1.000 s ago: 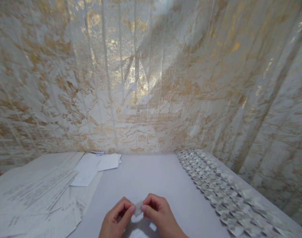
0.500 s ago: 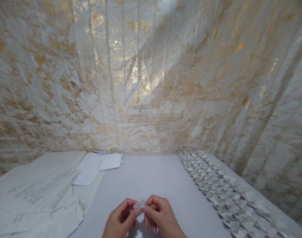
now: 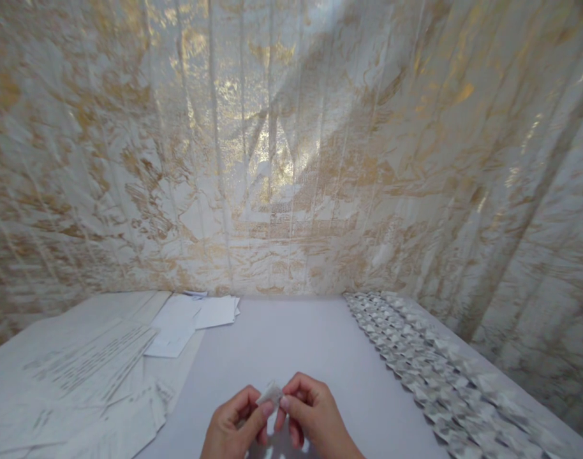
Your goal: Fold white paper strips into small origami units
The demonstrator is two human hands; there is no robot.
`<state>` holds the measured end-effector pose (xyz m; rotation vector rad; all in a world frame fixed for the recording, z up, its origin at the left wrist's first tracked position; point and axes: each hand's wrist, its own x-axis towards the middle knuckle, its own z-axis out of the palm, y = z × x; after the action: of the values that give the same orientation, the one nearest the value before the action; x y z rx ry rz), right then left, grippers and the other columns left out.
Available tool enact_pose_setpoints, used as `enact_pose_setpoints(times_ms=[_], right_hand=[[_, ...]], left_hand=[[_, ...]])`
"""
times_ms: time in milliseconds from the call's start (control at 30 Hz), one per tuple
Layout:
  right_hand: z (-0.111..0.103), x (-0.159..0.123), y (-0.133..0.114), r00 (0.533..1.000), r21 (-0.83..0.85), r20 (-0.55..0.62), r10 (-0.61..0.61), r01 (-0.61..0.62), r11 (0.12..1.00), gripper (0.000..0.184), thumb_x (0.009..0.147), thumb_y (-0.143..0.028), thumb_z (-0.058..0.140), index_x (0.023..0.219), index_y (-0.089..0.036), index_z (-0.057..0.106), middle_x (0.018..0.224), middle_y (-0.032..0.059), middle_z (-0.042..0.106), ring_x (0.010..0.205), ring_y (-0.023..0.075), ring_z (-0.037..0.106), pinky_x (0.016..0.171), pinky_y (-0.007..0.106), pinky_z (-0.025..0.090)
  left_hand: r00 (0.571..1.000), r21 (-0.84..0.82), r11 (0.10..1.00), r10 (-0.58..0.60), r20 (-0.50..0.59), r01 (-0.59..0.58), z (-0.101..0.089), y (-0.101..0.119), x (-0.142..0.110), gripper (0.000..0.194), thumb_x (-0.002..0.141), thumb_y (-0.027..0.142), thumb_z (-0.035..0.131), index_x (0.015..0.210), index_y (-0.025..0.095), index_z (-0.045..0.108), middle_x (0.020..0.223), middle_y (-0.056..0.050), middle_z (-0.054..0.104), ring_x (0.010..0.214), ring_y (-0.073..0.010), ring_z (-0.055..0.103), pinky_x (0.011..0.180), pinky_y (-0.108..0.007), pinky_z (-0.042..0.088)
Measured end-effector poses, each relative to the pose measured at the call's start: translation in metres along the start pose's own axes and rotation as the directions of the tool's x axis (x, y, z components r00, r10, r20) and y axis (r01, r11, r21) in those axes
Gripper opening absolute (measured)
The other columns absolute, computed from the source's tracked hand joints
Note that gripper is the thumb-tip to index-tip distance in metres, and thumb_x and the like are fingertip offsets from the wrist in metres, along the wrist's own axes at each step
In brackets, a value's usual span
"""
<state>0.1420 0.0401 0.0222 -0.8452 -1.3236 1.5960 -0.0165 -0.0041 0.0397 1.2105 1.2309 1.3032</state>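
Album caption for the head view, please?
Left hand and right hand hold a small, folded, whitish paper piece over a pale, flat table.

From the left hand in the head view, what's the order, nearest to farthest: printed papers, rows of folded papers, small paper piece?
From the left hand:
1. Small paper piece: held in its fingertips.
2. Printed papers: spread out on the left.
3. Rows of folded papers: on the right, beyond the other hand.

small folded greyish paper (image 3: 271, 393), tilted, held above tabletop (image 3: 291, 344)
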Motion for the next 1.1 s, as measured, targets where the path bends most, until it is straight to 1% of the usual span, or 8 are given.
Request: enact_pose_setpoints(times_ms=[100, 200, 267, 367, 500, 600, 867, 1100], right_hand=[[-0.002, -0.001, -0.001, 0.999, -0.040, 0.004, -0.033, 0.033, 0.999, 0.055, 0.070, -0.068, 0.078, 0.073, -0.019, 0.055, 0.054, 0.0017, 0.067, 0.027, 0.0056, 0.039, 0.030, 0.017, 0.026], [-0.007, -0.006, -0.006, 0.990, -0.211, -0.024, -0.136, 0.128, 0.969, 0.042, 0.082, -0.059, 0.072, 0.078, -0.018, 0.063, 0.060, 0.0034, 0.071, 0.037, 0.0104, 0.052, 0.039, 0.020, 0.040], [-0.011, -0.010, -0.009, 0.962, -0.388, 0.000, -0.272, 0.250, 0.887, 0.029, 0.090, -0.046, 0.067, 0.081, -0.018, 0.069, 0.067, 0.0044, 0.073, 0.049, 0.0143, 0.062, 0.050, 0.024, 0.048], [-0.014, -0.013, -0.010, 0.911, -0.506, 0.087, -0.404, 0.390, 0.769, 0.018, 0.093, -0.034, 0.063, 0.090, -0.020, 0.074, 0.073, 0.0041, 0.074, 0.061, 0.0167, 0.066, 0.061, 0.026, 0.050], [-0.012, -0.010, -0.010, 0.927, -0.348, 0.083, -0.366, 0.372, 0.861, 0.029, 0.088, -0.045, 0.070, 0.104, -0.022, 0.074, 0.089, 0.0058, 0.071, 0.070, 0.0175, 0.064, 0.063, 0.027, 0.048], [-0.010, -0.008, -0.011, 0.937, -0.261, 0.083, -0.339, 0.349, 0.900, 0.038, 0.082, -0.057, 0.075, 0.097, -0.022, 0.076, 0.087, 0.0041, 0.066, 0.071, 0.0172, 0.059, 0.062, 0.027, 0.044], [-0.009, -0.008, -0.011, 0.940, -0.266, 0.047, -0.339, 0.338, 0.903, 0.039, 0.084, -0.057, 0.076, 0.079, -0.019, 0.079, 0.081, 0.0053, 0.066, 0.077, 0.0195, 0.061, 0.066, 0.029, 0.042], [-0.005, -0.004, -0.001, 0.987, -0.059, -0.010, -0.162, 0.161, 0.985, 0.047, 0.071, -0.063, 0.085, 0.077, -0.018, 0.073, 0.070, -0.0016, 0.058, 0.057, 0.0117, 0.049, 0.054, 0.024, 0.038]], left_hand=[[0.999, -0.051, 0.999, -0.011, 0.035, 0.013, 0.001, -0.003, 0.003, 0.059, 0.068, 0.077, 0.075, 0.062, 0.020, 0.062, 0.046, 0.005, 0.058, 0.049, -0.0123, 0.047, 0.056, -0.026, 0.034], [0.998, -0.146, 0.989, 0.000, 0.066, 0.010, 0.001, -0.003, 0.004, 0.056, 0.068, 0.075, 0.077, 0.080, 0.020, 0.070, 0.057, 0.003, 0.066, 0.057, -0.0146, 0.056, 0.059, -0.025, 0.039], [0.998, -0.207, 0.978, 0.007, 0.067, 0.007, 0.001, -0.003, 0.003, 0.057, 0.067, 0.072, 0.080, 0.093, 0.023, 0.072, 0.066, 0.002, 0.071, 0.067, -0.0169, 0.063, 0.065, -0.026, 0.044], [0.999, -0.213, 0.977, 0.018, 0.046, -0.007, 0.001, -0.001, 0.003, 0.053, 0.067, 0.069, 0.082, 0.091, 0.023, 0.074, 0.074, 0.001, 0.073, 0.076, -0.0183, 0.066, 0.073, -0.027, 0.048], [0.999, -0.150, 0.988, 0.046, 0.017, -0.043, -0.001, -0.001, 0.003, 0.051, 0.069, 0.068, 0.081, 0.092, 0.023, 0.073, 0.075, 0.001, 0.070, 0.076, -0.0197, 0.064, 0.073, -0.029, 0.048], [0.996, -0.074, 0.994, 0.088, 0.026, -0.086, -0.003, -0.002, 0.003, 0.047, 0.072, 0.064, 0.080, 0.093, 0.023, 0.073, 0.075, 0.001, 0.067, 0.076, -0.0203, 0.063, 0.074, -0.030, 0.048], [0.983, 0.083, 0.981, 0.172, 0.064, -0.177, -0.005, -0.004, 0.001, 0.031, 0.083, 0.055, 0.071, 0.082, 0.024, 0.068, 0.077, 0.002, 0.065, 0.074, -0.0195, 0.060, 0.073, -0.028, 0.046], [0.988, 0.063, 0.987, 0.148, 0.041, -0.151, -0.005, -0.010, 0.003, 0.043, 0.081, 0.063, 0.072, 0.070, 0.022, 0.066, 0.069, 0.003, 0.059, 0.069, -0.0185, 0.056, 0.068, -0.028, 0.041]])
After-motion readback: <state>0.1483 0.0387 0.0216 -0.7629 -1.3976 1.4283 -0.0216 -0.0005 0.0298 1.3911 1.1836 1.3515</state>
